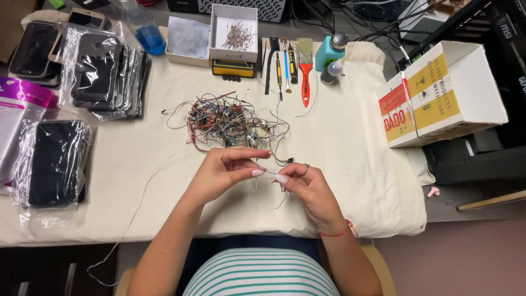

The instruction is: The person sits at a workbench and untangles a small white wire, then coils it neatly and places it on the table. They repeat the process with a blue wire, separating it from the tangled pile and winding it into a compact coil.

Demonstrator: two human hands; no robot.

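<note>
Both hands are pinching one thin, pale wire between them: the left hand and right hand are gripping it with thumb and fingertips. It is running roughly left to right above the cloth-covered table, just in front of a tangled heap of coloured wires (too knotted to count).

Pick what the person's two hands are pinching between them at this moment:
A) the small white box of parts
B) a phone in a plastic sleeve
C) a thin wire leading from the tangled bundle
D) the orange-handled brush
C: the left hand and right hand meet fingertip to fingertip on a thin wire just in front of the tangled bundle; the brush lies untouched farther back.
</note>
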